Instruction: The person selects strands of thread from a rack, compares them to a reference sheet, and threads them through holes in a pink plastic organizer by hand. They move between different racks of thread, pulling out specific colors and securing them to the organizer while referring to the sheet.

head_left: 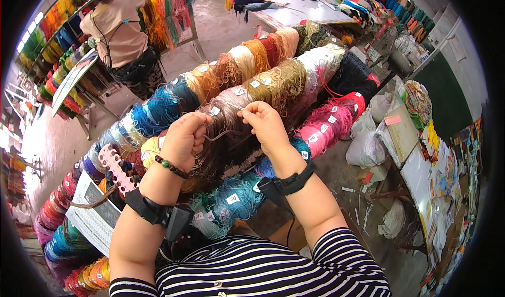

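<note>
My left hand (185, 138) is closed, its thumb and forefinger pinched together over the middle row of yarn. A thin mauve-brown strand of thread (227, 133) runs in a loose curve from it toward my right hand (264, 124). That hand is also closed in a pinch, close to the right of the left one. Whether the strand's far end sits in its fingers is hard to make out. Beneath both hands hang pale mauve and brown yarn skeins (223, 107) with small white labels. A pink card with holes (117, 166), dark threads on it, lies left of my left forearm.
Long rows of coloured skeins (329, 123) surround my arms. Under the pink card rests a printed sheet (94, 213). Another person (118, 31) stands at far left by a yarn rack. A table (302, 10) holds yarn at the back; white bags (364, 148) sit right.
</note>
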Action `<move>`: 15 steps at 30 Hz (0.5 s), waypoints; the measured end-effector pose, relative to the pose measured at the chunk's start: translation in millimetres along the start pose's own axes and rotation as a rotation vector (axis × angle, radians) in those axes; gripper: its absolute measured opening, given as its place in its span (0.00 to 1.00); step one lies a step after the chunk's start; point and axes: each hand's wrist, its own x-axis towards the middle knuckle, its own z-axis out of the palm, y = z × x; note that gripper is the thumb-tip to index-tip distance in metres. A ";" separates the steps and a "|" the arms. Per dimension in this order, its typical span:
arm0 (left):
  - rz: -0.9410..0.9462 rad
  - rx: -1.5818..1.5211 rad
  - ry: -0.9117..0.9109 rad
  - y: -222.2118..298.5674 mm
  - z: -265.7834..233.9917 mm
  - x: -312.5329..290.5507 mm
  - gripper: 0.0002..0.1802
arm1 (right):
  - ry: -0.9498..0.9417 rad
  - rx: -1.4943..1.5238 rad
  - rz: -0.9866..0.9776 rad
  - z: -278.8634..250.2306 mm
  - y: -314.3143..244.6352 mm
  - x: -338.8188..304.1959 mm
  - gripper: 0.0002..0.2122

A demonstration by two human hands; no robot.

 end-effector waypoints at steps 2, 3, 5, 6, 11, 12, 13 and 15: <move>-0.003 0.002 0.003 -1.9 4.0 -1.1 0.06 | 0.000 0.037 0.023 -3.2 1.4 -1.6 0.03; -0.018 0.013 -0.018 -3.3 6.3 -1.1 0.07 | -0.006 -0.069 -0.066 -7.6 7.4 -0.7 0.03; -0.033 0.024 -0.035 -8.8 8.6 0.3 0.07 | -0.016 -0.174 -0.155 -8.2 8.5 -2.5 0.03; -0.058 0.027 -0.042 -14.5 8.2 2.9 0.07 | 0.029 -0.413 -0.397 -6.2 5.5 -4.9 0.03; -0.084 0.028 -0.052 -33.6 16.2 12.9 0.08 | 0.040 -0.648 -0.422 11.0 -3.1 -25.3 0.04; -0.096 0.046 -0.052 -33.9 18.6 13.7 0.10 | 0.035 -0.700 -0.434 11.4 -3.6 -27.1 0.04; -0.096 0.047 -0.053 -33.6 19.5 15.3 0.10 | 0.035 -0.700 -0.435 11.8 -3.5 -28.0 0.04; -0.143 0.037 -0.113 -36.7 20.1 17.6 0.12 | 0.045 -0.747 -0.513 11.8 -1.0 -32.4 0.04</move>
